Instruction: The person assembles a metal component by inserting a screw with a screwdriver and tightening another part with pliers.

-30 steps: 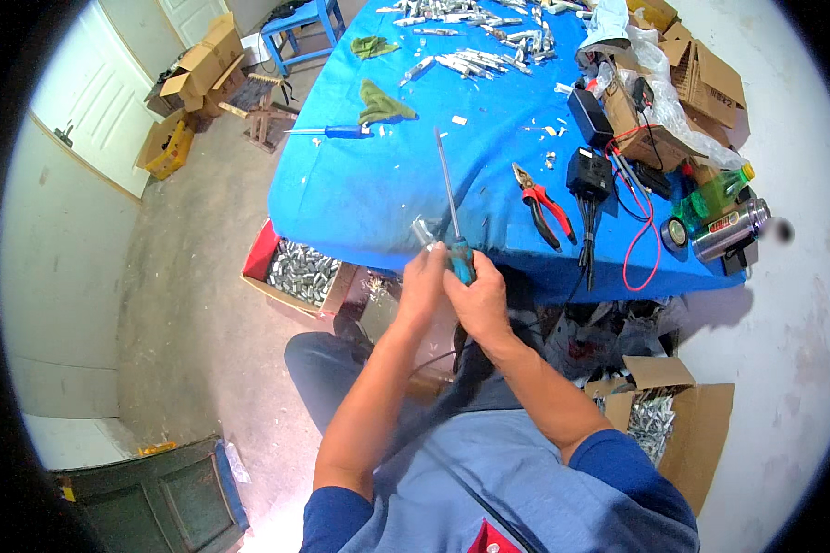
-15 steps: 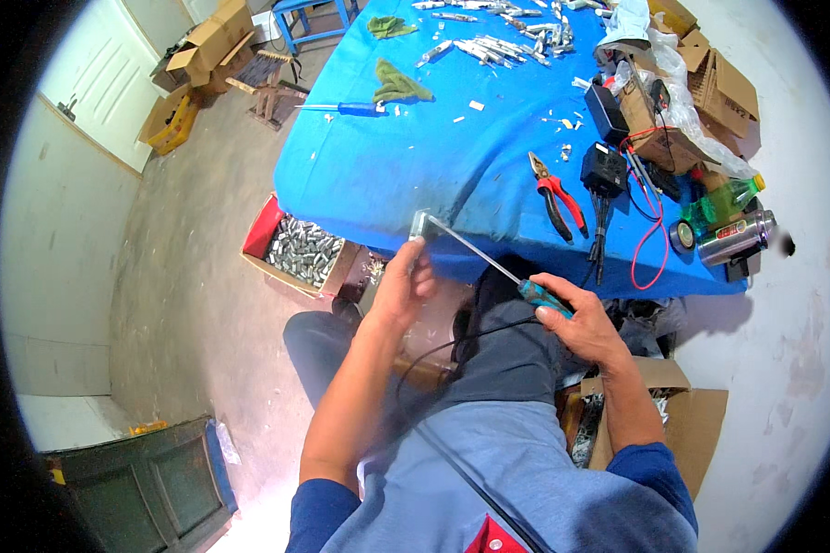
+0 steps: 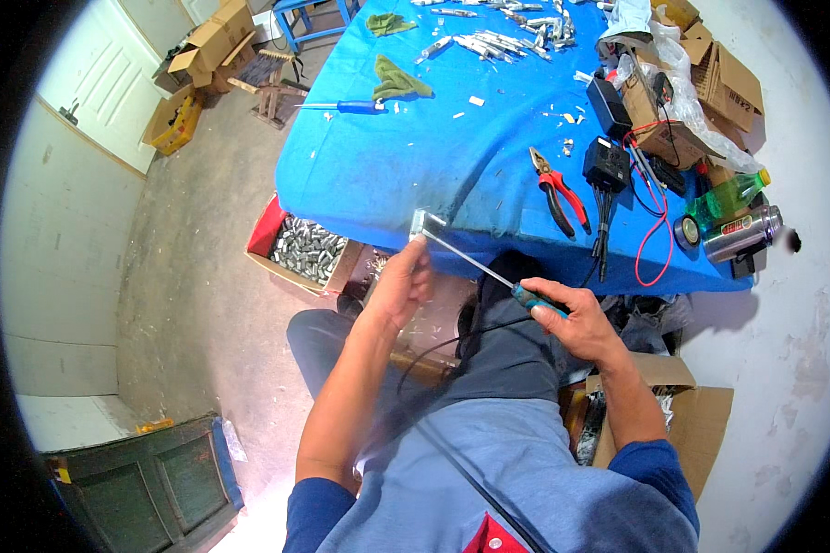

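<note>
At the near edge of the blue-covered table, my left hand (image 3: pixel 406 284) is closed, thumb and fingers pinching a small pale, shiny piece (image 3: pixel 419 224). Its exact kind is too small to make out. My right hand (image 3: pixel 576 323) is wrapped round the teal and black handle of a screwdriver (image 3: pixel 475 262). The long metal shaft slants up and left, and its tip is at the pale piece, just above my left fingertips. Whether the tip touches the piece or sits inside it, I cannot tell. A thin black cable (image 3: pixel 433 348) crosses over my lap close to my right hand.
Red-handled pliers (image 3: pixel 560 194), a black adapter (image 3: pixel 607 164), a green bottle (image 3: pixel 730 198) and a steel flask (image 3: pixel 742 233) lie on the right. Farther off are a blue screwdriver (image 3: pixel 360 107), green cloths (image 3: pixel 399 79) and several silvery tubes (image 3: pixel 489 44). Below left, a box (image 3: pixel 266 263) holds small metal pieces.
The screwdriver tip has shifted slightly down, closer to my left fingers, and my right hand has moved slightly down and left. My left hand keeps its pinch on the pale piece.
</note>
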Available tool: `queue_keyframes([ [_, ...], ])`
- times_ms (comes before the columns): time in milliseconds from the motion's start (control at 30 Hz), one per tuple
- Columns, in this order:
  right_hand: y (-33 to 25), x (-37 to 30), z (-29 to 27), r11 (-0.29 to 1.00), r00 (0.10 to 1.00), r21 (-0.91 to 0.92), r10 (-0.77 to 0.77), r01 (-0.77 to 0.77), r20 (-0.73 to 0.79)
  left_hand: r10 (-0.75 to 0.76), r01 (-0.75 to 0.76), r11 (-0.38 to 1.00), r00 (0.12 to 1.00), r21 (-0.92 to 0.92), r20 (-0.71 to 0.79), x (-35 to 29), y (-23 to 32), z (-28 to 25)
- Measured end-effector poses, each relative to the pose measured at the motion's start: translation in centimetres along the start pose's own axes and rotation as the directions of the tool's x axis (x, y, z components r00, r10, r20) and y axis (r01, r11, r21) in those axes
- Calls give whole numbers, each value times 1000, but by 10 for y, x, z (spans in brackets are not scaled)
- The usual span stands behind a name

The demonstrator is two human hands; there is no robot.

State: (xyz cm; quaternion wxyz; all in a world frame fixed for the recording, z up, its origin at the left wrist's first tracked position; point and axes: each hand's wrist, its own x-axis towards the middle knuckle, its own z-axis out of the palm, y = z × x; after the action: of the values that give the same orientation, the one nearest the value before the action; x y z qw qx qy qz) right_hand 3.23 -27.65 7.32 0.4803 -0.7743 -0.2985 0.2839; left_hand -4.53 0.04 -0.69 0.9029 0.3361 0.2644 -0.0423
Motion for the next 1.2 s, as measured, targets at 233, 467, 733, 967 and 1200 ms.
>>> queue_keyframes([
  [233, -8, 7, 4, 983, 992, 136, 122, -122, 8, 7, -7, 1000, 1000, 14, 0, 2, -2, -4],
  [467, -14, 9, 14, 894, 969, -402, -241, 200, -53, 11, -10, 1000, 1000, 29, -25, 4, 2, 4],
  [733, -18, 13, 14, 873, 955, 388, 280, -295, 97, 18, -18, 998, 1000, 68, -1, 5, 3, 4],
  [967, -6, 14, 24, 994, 997, -88, -63, 58, -51, -19, 21, 995, 999, 93, -26, 6, 0, 2],
  [1200, -20, 15, 29, 692, 935, -671, -355, 266, 4, -36, 41, 996, 997, 79, -63, 9, 1, 0],
])
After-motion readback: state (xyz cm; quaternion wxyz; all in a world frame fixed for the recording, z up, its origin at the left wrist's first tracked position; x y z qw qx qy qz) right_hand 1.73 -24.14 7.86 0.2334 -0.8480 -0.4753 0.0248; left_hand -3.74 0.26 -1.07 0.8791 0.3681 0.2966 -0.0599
